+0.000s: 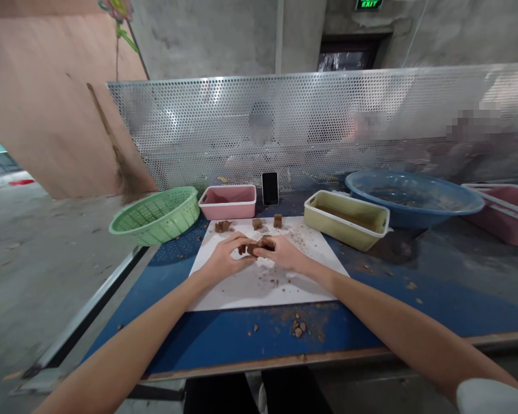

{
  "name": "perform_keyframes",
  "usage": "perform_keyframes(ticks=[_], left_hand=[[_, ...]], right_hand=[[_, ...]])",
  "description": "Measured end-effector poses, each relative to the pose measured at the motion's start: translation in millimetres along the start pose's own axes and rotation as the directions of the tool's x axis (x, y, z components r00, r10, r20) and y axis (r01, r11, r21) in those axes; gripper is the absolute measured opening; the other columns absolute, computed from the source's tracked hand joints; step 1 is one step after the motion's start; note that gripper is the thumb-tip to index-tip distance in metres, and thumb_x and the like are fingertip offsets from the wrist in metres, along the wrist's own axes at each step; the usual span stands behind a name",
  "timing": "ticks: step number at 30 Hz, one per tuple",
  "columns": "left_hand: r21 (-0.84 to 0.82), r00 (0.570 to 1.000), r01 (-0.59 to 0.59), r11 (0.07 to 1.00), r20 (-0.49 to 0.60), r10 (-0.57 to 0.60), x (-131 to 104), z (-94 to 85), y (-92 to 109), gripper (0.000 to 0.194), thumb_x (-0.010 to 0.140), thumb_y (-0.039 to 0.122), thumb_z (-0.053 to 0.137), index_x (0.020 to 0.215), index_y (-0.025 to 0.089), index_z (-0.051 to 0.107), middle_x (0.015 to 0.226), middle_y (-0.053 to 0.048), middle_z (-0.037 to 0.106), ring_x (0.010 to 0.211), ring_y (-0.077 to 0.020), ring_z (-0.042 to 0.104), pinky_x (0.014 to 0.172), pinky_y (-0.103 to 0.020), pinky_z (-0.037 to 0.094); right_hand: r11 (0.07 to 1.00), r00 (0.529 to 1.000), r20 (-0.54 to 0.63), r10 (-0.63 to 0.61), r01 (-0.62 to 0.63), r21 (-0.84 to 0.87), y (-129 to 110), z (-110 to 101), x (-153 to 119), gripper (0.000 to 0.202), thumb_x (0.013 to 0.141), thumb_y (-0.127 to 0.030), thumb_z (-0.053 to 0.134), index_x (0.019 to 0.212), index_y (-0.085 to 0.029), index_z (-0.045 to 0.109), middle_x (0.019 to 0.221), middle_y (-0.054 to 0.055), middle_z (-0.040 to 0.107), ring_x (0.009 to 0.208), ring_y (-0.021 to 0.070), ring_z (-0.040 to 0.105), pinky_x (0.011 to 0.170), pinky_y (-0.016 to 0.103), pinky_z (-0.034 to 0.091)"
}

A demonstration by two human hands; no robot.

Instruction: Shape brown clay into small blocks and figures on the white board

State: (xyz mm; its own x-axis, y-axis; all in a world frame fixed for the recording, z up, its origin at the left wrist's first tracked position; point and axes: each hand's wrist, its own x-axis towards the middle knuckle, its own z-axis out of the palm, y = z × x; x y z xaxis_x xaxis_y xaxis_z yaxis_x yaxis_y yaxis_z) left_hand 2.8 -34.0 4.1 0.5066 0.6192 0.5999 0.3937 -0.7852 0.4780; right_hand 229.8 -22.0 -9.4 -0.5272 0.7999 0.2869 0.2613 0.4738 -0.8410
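A lump of brown clay [252,249] is held between my two hands over a white sheet [237,287]. My left hand [229,256] grips it from the left, thumb below and fingers curled over the top. From the right, my right hand [280,252] presses on the clay with its thumb, its fingers bent round the far side and partly hidden. Beyond my hands, along the sheet's far edge, sit a rough brown clay piece [223,226] and two small block-like clay pieces, one in the middle [257,224] and one to the right [278,221]. Crumbs are scattered over the sheet.
A green basket [155,215] and a pink bin [228,210] stand back left; a phone [270,188] leans upright behind. At right are a yellow-green bin [347,221], a blue basin [414,198] and a dark pink bin [509,215]. Clay bits [299,328] lie near the front edge.
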Motion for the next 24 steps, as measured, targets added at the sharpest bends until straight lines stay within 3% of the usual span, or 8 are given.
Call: perform_keyframes(ticks=[7,10,13,15,17,20,24], left_hand=[[0.014,0.992,0.042,0.999,-0.116,-0.041,-1.3,3.9,-1.3,0.029,0.083,0.04,0.085,0.103,0.023,0.075,0.095,-0.006,0.074,0.082,-0.0205,0.068,0.073,-0.034,0.056],[0.0,0.99,0.076,0.997,-0.118,-0.076,-3.1,3.9,-0.7,0.038,0.084,0.039,0.084,0.115,0.022,0.072,0.099,-0.006,0.072,0.082,-0.0184,0.065,0.075,-0.033,0.055],[-0.043,0.984,0.096,0.994,-0.145,-0.101,-1.0,5.0,0.7,0.036,0.097,0.035,0.069,0.13,0.02,0.065,0.104,-0.007,0.07,0.083,-0.0161,0.064,0.08,-0.031,0.055],[-0.043,0.973,0.114,0.993,-0.196,-0.121,5.7,6.7,0.4,0.027,0.102,0.03,0.058,0.124,0.019,0.067,0.104,-0.008,0.07,0.085,-0.0158,0.065,0.079,-0.029,0.054],[-0.017,0.957,0.165,0.986,-0.237,-0.164,17.3,9.6,-2.5,0.02,0.101,0.027,0.058,0.114,0.019,0.07,0.101,-0.007,0.071,0.084,-0.016,0.065,0.076,-0.028,0.053],[-0.032,0.945,0.253,0.967,-0.204,-0.254,39.4,16.8,-13.3,0.018,0.097,0.02,0.056,0.109,0.018,0.07,0.107,-0.008,0.075,0.083,-0.0163,0.068,0.071,-0.028,0.054],[-0.036,0.963,0.238,0.97,-0.123,-0.241,59.4,31.3,-35.3,0.034,0.086,0.0,0.049,0.106,0.016,0.071,0.103,-0.008,0.078,0.094,-0.0189,0.072,0.086,-0.033,0.057]], right_hand=[[0.993,0.999,-0.022,-0.028,0.03,0.115,-0.1,3.0,-1.4,0.029,0.097,-0.045,0.064,0.091,-0.018,0.07,0.088,0.004,0.072,0.08,0.0166,0.062,0.074,0.029,0.046],[0.99,0.997,-0.057,-0.047,0.054,0.127,1.4,-4.9,0.4,0.027,0.095,-0.045,0.066,0.095,-0.019,0.071,0.092,0.005,0.074,0.083,0.0189,0.065,0.076,0.031,0.048],[0.998,0.976,-0.217,-0.023,0.008,-0.07,8.7,-26.5,4.0,0.027,0.097,-0.045,0.065,0.094,-0.019,0.071,0.091,0.007,0.075,0.084,0.0221,0.067,0.078,0.034,0.048],[0.971,0.961,-0.276,-0.033,-0.035,-0.237,17.2,-42.6,6.0,0.025,0.097,-0.043,0.065,0.091,-0.02,0.07,0.091,0.008,0.075,0.083,0.0234,0.067,0.078,0.035,0.047],[0.947,0.962,-0.271,-0.036,-0.054,-0.316,26.4,-53.6,7.2,0.023,0.099,-0.041,0.063,0.092,-0.02,0.07,0.095,0.009,0.076,0.086,0.0242,0.068,0.079,0.035,0.047],[0.927,0.971,-0.237,-0.032,-0.06,-0.37,36.4,-56.4,8.7,0.019,0.101,-0.036,0.062,0.094,-0.02,0.071,0.1,0.01,0.077,0.09,0.0243,0.069,0.082,0.034,0.047],[0.889,0.979,-0.196,-0.059,-0.038,-0.457,42.5,-48.7,12.0,0.02,0.103,-0.033,0.06,0.093,-0.018,0.069,0.099,0.01,0.076,0.087,0.0235,0.067,0.081,0.034,0.046]])
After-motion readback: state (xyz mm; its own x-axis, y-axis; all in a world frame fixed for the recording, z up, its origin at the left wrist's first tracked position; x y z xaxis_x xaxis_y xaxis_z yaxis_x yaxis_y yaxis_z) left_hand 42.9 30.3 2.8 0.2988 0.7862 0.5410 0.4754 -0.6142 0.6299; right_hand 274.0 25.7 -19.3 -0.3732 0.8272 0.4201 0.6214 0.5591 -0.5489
